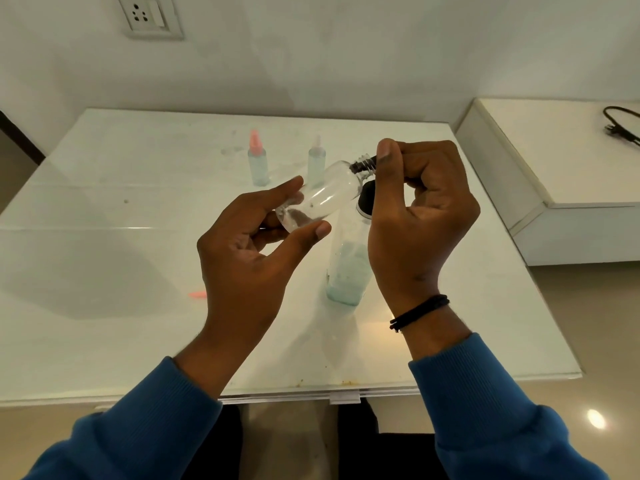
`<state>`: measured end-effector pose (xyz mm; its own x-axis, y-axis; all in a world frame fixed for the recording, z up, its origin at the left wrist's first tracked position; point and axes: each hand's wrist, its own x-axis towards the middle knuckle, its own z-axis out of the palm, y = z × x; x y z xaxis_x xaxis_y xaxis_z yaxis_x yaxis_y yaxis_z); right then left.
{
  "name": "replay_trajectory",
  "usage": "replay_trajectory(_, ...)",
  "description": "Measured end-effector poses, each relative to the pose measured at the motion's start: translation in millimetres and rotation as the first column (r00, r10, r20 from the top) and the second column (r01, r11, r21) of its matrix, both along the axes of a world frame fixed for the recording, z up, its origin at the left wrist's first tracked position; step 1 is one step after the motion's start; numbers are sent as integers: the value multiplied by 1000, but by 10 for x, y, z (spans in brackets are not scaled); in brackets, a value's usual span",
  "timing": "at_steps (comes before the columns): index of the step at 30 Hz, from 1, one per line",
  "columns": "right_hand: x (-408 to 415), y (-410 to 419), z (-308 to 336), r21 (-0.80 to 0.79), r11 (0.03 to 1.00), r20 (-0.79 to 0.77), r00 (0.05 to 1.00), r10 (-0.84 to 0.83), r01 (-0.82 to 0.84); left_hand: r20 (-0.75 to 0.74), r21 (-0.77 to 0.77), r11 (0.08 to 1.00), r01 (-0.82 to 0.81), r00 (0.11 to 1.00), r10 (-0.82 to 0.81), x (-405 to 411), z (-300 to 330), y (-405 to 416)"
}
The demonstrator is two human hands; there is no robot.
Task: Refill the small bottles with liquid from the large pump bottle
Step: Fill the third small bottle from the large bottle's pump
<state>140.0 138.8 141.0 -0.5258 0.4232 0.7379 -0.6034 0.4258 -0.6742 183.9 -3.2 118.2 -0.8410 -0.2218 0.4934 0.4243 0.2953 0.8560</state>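
Tilting a clear, smooth plastic small bottle [323, 195], threaded neck toward upper right.
Left hand [256, 244] pinches its base; right hand [420, 209] fingers curl around a dark piece at the neck.

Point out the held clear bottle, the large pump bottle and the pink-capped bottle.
held clear bottle [325, 194], head view, mid body.
large pump bottle [348, 271], head view, lower body.
pink-capped bottle [258, 166], head view, body below cap.

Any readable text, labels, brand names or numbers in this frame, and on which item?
None can be read.
Small clear bottle held in both hands: no label.
Large pump bottle: no print visible.
Two small bottles at the back: blurred, nothing legible.
Wall socket: no markings readable.
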Motion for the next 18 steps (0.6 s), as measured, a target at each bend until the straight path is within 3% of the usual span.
replay_trajectory(18,4,-17,-32,-10,1000,5,1000,-3,3,9,18,1000,8,1000,-8,-15,-20,-8)
